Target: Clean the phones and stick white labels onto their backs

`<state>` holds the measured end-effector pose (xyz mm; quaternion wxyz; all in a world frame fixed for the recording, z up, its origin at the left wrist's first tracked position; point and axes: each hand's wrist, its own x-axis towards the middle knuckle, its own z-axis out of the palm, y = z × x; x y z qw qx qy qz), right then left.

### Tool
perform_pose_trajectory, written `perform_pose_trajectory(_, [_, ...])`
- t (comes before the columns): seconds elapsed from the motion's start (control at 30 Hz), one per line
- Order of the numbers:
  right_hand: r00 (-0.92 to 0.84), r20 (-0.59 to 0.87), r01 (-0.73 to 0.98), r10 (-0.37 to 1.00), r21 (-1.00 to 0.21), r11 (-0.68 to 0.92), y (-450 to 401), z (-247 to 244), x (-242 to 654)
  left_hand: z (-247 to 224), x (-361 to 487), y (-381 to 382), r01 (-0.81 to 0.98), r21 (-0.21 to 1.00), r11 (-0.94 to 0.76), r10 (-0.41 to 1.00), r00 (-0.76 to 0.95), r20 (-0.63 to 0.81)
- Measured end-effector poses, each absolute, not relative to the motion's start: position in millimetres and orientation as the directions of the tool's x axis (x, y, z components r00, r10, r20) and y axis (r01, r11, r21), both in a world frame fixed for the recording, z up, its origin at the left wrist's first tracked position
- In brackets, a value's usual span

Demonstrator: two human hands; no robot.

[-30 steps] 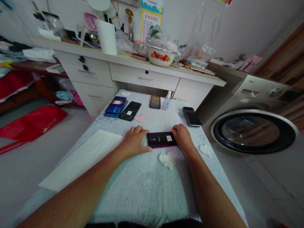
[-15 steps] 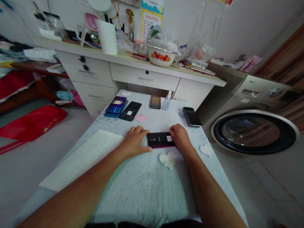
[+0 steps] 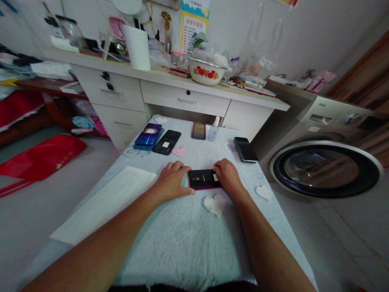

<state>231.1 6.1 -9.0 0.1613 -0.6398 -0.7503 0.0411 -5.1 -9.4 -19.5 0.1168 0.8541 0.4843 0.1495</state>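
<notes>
A black smartphone point(image 3: 201, 178) with a reddish-pink edge lies back up on the cloth-covered table in front of me. Its camera end points left, and a white label near its right end is partly covered by my fingers. My left hand point(image 3: 173, 180) grips the left end, thumb at the near corner and fingers at the far corner. Around the right end my right hand point(image 3: 227, 174) is closed, fingertips on the far edge and over the label. A white cloth strip point(image 3: 106, 205) lies left of my left hand.
At the back left lie a black phone point(image 3: 167, 142) and blue phones point(image 3: 148, 134). A blurred brown item point(image 3: 198, 131) and a clear spray bottle point(image 3: 214, 129) stand behind, with more phones point(image 3: 245, 149) at right. A washing machine point(image 3: 326, 121) stands beside the table point(image 3: 182, 243).
My right hand has slid slightly left along the phone and now covers more of the white label. My left hand and the phone stay in place.
</notes>
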Motion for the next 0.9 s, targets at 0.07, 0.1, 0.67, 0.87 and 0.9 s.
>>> perform_pose_trajectory(0.07, [-0.131,0.184,0.946,0.974,-0.271,0.179,5.7,-9.1,229.8,-19.2,-5.0,-9.6,0.793,0.344,-0.502,0.863,0.487,0.137])
perform_pose_trajectory(0.1, [-0.132,0.18,0.946,0.975,-0.271,0.178,5.5,-9.3,229.3,-19.1,-5.1,-9.6,0.793,0.344,-0.502,0.862,0.488,0.136])
perform_pose_trajectory(0.67, [-0.179,0.209,0.94,0.961,-0.254,0.23,5.0,-9.7,224.2,-15.7,-4.3,-9.9,0.796,0.345,-0.498,0.865,0.486,0.126])
perform_pose_trajectory(0.87, [-0.192,0.199,0.94,0.961,-0.245,0.239,5.2,-10.0,223.6,-17.7,-5.0,-9.7,0.792,0.347,-0.502,0.863,0.487,0.138])
perform_pose_trajectory(0.9, [-0.192,0.198,0.939,0.961,-0.247,0.239,5.1,-10.0,223.5,-17.6,-4.9,-9.8,0.793,0.348,-0.5,0.864,0.485,0.135])
